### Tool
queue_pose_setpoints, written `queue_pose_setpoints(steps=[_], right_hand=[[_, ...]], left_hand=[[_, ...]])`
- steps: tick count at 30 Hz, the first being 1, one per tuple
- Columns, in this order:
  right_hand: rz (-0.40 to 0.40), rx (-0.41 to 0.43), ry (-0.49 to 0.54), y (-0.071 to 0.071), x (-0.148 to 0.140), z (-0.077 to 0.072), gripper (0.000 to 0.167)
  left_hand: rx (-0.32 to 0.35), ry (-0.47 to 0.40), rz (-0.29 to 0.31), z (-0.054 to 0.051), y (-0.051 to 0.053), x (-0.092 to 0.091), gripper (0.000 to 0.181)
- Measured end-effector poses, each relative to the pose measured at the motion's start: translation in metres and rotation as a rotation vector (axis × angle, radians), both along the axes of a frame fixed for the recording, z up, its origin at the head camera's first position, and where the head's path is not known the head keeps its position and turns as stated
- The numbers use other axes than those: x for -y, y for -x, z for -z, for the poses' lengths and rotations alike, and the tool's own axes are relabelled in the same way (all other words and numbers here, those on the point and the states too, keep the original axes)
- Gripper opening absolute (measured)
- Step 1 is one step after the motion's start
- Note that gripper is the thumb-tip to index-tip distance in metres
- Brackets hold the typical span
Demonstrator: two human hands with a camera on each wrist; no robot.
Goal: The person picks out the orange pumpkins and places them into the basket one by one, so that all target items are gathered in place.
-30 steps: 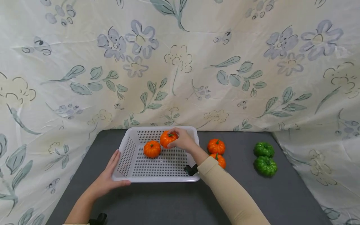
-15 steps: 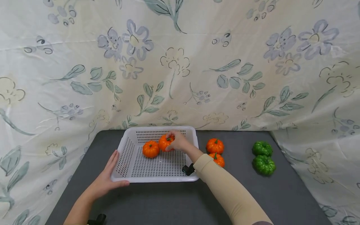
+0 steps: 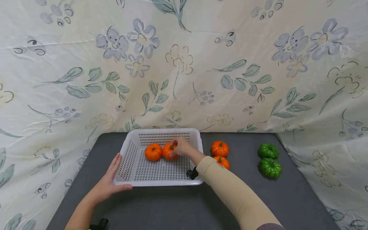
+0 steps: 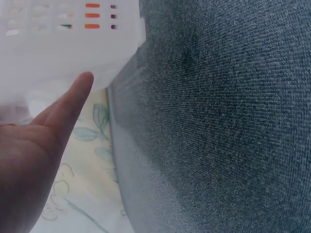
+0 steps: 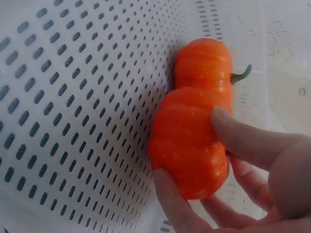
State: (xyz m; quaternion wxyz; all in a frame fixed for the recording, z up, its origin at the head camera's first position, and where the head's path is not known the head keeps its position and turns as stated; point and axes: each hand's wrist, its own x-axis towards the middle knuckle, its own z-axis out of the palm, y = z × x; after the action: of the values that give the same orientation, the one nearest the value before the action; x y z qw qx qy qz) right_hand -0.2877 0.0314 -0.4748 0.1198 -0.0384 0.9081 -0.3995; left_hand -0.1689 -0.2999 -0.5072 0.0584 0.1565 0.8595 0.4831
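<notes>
A white perforated basket (image 3: pixel 161 183) stands on the dark table. Inside it, the right hand (image 3: pixel 181 147) grips an orange pumpkin (image 3: pixel 169 151), thumb and fingers round its sides; another orange pumpkin (image 3: pixel 153 152) sits directly to its left. In the right wrist view the gripped pumpkin (image 5: pixel 187 141) touches the other pumpkin (image 5: pixel 203 65), low over the basket floor. The left hand (image 3: pixel 107 183) lies along the basket's left side and near corner, fingers and thumb fairly straight. The left wrist view shows that hand (image 4: pixel 39 150) against the basket's outer wall (image 4: pixel 63 58).
To the right of the basket are two orange pumpkins (image 3: pixel 219 149), the nearer one (image 3: pixel 222 162) partly behind the right sleeve. Two green pumpkins (image 3: pixel 268 151) (image 3: pixel 269 168) sit farther right on the grey table (image 3: pixel 161 207). A floral cloth (image 3: pixel 184 64) hangs behind.
The right hand has lowered its pumpkin into the basket, slightly toward the near side, beside the other pumpkin. The left hand keeps its place at the basket.
</notes>
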Motion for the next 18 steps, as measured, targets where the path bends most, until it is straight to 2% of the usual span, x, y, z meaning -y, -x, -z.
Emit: queue_pose_setpoints(steps=[11, 18], right_hand=[[0.003, 0.037, 0.054, -0.004, -0.004, 0.001, 0.035], [0.042, 0.036, 0.077, -0.003, -0.007, 0.000, 0.041]], left_hand=[[-0.004, -0.027, -0.012, 0.003, -0.008, -0.004, 0.127], [-0.018, -0.011, -0.023, 0.006, -0.012, -0.006, 0.126]])
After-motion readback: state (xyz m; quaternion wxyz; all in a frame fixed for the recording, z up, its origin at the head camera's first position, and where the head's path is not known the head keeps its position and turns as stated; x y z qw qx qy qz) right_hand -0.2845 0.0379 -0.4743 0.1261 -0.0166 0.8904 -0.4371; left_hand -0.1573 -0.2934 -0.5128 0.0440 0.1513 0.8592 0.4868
